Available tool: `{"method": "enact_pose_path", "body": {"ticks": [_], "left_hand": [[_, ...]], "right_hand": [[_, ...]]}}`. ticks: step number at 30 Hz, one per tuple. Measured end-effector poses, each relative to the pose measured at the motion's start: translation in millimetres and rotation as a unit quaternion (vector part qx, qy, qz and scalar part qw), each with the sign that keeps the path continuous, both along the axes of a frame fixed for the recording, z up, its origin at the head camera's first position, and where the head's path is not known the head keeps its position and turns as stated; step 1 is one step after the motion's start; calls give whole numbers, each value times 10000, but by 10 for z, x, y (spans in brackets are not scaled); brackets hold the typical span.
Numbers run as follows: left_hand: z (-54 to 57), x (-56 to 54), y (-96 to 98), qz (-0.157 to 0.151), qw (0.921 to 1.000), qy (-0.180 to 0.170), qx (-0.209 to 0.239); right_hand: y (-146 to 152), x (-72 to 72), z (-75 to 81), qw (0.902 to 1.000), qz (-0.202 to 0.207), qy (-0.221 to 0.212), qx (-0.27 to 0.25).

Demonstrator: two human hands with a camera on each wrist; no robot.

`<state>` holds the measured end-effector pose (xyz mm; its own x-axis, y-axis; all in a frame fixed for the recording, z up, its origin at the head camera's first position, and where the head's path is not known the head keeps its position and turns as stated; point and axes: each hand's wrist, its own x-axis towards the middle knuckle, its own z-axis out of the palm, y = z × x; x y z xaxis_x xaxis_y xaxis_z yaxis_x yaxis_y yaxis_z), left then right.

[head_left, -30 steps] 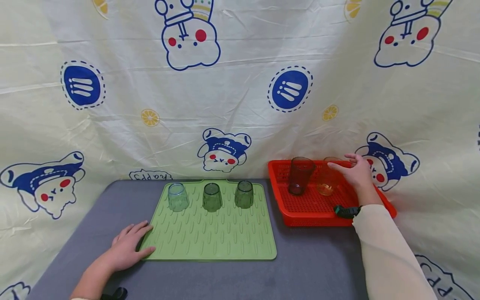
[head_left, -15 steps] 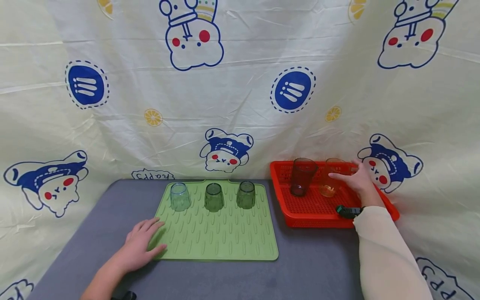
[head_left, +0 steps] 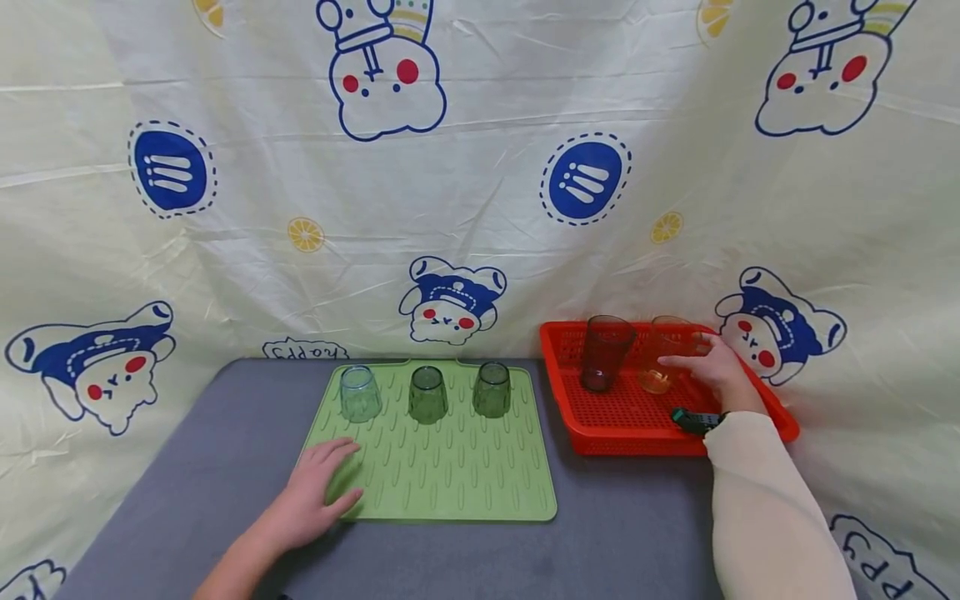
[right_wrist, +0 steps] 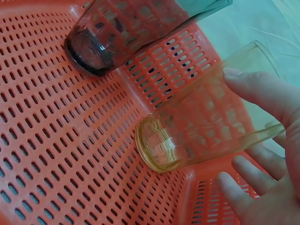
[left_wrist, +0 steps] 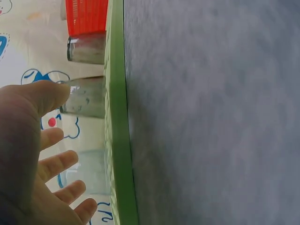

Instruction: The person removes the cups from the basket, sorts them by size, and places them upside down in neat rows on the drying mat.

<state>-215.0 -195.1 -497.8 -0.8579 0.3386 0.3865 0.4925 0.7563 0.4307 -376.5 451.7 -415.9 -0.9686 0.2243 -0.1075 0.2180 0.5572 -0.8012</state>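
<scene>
Amber glass (head_left: 664, 347) stands mouth up in the red basket (head_left: 615, 427), near 12 o'clock from the basket's middle as the head view shows it. Its base is on the perforated floor. The right hand (head_left: 716, 367) comes at it from about 4 o'clock, with the thumb to one side of the upper wall and the fingers to the other. That hand is fairly wide, not clenched round the glass; whether thumb or fingers touch it I cannot tell. A black band (head_left: 697, 422) sits at the right wrist, beside the cream sleeve (head_left: 772, 500).

The dark glass (head_left: 606, 354) also stands mouth up in the basket, at 10 o'clock, just apart from the amber one.

Between 8 and 9 o'clock from the basket lies the green mat (head_left: 450, 475), on the grey table (head_left: 637, 525). Over the mat's 8 o'clock edge is the left hand (head_left: 311, 500), fingers loosely spread, thumb well apart, nothing held. Three glasses stand along the mat's far side, each apart from the next: the pale glass (head_left: 361, 394) at 10, the middle glass (head_left: 428, 395) at 12, and the end glass (head_left: 492, 390) between 1 and 2. Behind everything hangs a printed cloth (head_left: 487, 183).
</scene>
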Motion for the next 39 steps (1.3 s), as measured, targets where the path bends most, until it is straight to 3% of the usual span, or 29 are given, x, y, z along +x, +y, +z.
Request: {"method": "enact_pose_path", "body": {"ticks": [9,22,30,39], "left_hand": [[-22,2,96,-155,9997,53,188],[35,-3,214,-251,9996,-30,142],[68,-17,261,-307,9992,-181,171],[83,-58,332,-377,9990,-220,96]], "right_hand": [[-7,-72,-59,9994,148,-45,-308],[-46,-141,-118,9976,-204,19,-658],[-95,-119,61,9971,-320,403,-560],[-97,42,305,9986,-353,390,-37]]}}
